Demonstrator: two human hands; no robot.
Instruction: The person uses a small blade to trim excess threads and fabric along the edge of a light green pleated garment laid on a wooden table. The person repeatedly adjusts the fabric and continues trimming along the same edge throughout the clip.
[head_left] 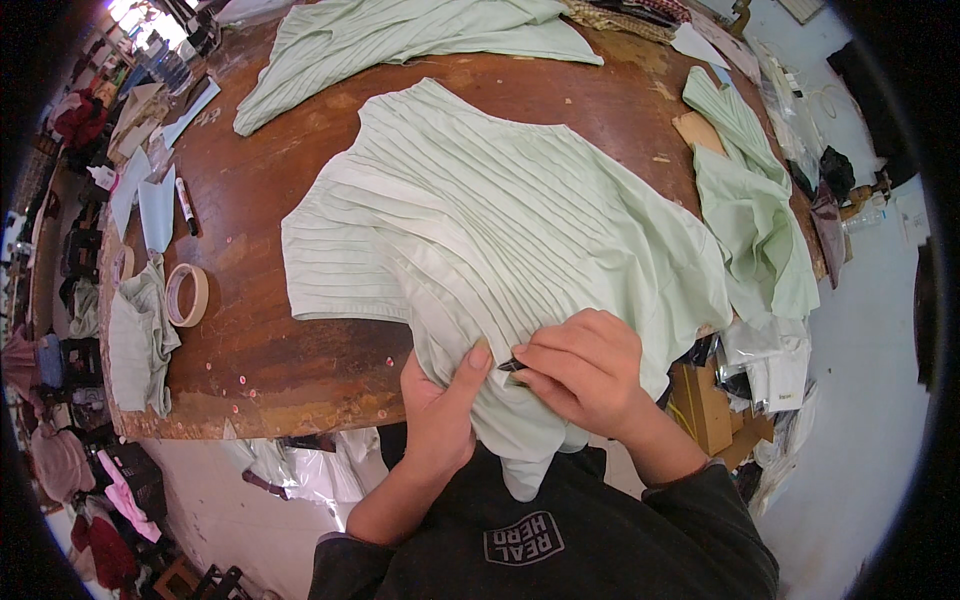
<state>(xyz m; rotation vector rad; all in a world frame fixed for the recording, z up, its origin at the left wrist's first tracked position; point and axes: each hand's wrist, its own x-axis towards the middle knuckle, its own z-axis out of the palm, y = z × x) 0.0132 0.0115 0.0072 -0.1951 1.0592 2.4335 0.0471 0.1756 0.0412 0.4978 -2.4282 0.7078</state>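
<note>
A pale green pleated garment [480, 200] lies spread over the table, its near part gathered up and hanging over the front edge. My left hand [445, 405] pinches this near part, thumb on top and the other fingers hidden beneath the cloth. Just to its right, my right hand [585, 370] is closed around a small dark tool [511, 366], of which only a short piece shows between thumb and forefinger. The tool's tip rests at the pleated fabric beside my left thumb; its exact kind cannot be made out.
The brown wooden table [240, 220] carries another pale green pleated piece [400, 40] at the back and more green cloth [750, 200] at right. A tape roll [187, 295], a marker [186, 206] and a folded grey-green cloth [143, 340] lie at left. A cardboard box [703, 405] stands below right.
</note>
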